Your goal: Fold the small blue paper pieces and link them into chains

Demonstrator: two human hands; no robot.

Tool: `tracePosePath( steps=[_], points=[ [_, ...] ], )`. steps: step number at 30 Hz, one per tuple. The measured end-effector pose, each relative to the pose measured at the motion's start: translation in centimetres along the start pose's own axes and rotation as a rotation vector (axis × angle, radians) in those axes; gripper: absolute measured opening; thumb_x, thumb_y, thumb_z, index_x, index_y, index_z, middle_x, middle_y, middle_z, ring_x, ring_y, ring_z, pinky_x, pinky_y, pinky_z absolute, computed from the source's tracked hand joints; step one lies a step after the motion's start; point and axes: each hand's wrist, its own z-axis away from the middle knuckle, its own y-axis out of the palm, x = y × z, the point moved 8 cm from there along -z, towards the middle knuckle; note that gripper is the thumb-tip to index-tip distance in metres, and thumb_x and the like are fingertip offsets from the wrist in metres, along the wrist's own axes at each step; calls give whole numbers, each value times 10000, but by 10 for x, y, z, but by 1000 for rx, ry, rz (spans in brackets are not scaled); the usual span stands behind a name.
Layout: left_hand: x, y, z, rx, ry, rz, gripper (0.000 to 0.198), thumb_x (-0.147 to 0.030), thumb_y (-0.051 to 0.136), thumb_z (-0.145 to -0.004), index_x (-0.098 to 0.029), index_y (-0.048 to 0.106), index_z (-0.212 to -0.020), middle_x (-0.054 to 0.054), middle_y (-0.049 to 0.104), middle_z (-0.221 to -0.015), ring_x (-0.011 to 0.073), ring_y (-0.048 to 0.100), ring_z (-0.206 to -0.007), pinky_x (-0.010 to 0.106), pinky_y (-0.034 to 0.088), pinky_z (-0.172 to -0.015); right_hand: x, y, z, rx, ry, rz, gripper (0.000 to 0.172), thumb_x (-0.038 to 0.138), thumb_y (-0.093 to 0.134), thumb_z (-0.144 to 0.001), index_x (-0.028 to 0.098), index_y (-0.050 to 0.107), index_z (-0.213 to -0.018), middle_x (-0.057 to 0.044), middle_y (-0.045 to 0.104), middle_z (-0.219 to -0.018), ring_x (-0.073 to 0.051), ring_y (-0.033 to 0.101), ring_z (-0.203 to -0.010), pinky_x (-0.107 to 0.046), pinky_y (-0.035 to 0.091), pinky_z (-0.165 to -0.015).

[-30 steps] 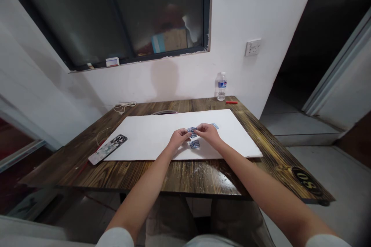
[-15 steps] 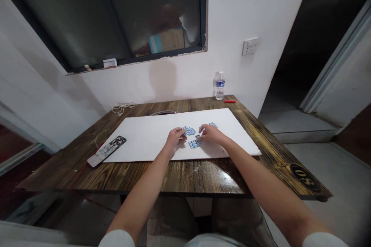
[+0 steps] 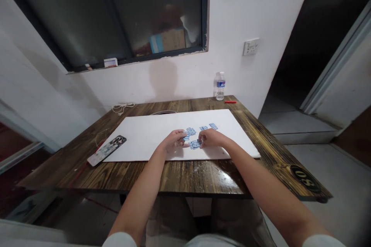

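Observation:
Several small flat blue-and-white pieces lie in groups on a white board (image 3: 145, 139); their print is too small to read. My left hand (image 3: 174, 139) is closed in a pinch on blue-and-white pieces (image 3: 186, 136) at its fingertips, beside an upper group (image 3: 191, 131). Opposite it, my right hand (image 3: 213, 138) bends down with thumb and forefinger pinched on a piece at the right edge of the lower group (image 3: 193, 145). Beyond that hand lie two more groups, a small one (image 3: 203, 127) and one farther right (image 3: 213, 126).
The board rests on a dark wooden table (image 3: 185, 175). A phone (image 3: 107, 150) overlaps its left edge. At the back stand a water bottle (image 3: 220, 85) and a red pen-like stick (image 3: 230, 102). A white cable (image 3: 123, 107) lies back left, near the wall.
My left hand has drawn slightly nearer, with pieces now at its fingertips. My right hand has come down to the lower group, uncovering the small group behind it.

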Motion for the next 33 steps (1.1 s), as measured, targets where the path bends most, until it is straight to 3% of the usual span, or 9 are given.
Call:
tracePosePath(
  steps=[11, 20, 33],
  points=[
    [4, 1, -5, -32, 23, 89, 315, -279, 826, -611, -167, 548, -708, -87, 440, -487, 62, 467, -472, 402, 575, -767, 13, 6, -5, -34, -155, -79, 217, 156, 777, -646, 240, 780, -846, 2, 727, -790, -164, 628, -735, -224, 408, -638],
    [-10, -11, 5, -41, -22, 193, 249, -215, 778, -666, -174, 537, -716, -93, 417, -468, 116, 554, -545, 549, 556, -810, -3, -12, 2, -93, -43, -20, 99, 178, 734, -674, 211, 765, -762, -15, 739, -787, -176, 643, -740, -239, 415, -632],
    [5, -7, -1, -114, -81, 294, 199, -198, 736, -700, -171, 540, -719, -65, 518, -529, 112, 578, -558, 478, 554, -837, 9, 6, -8, -143, -97, -56, 76, 227, 755, -711, 185, 749, -774, -24, 706, -762, -153, 591, -690, -230, 369, -605]
  ],
)
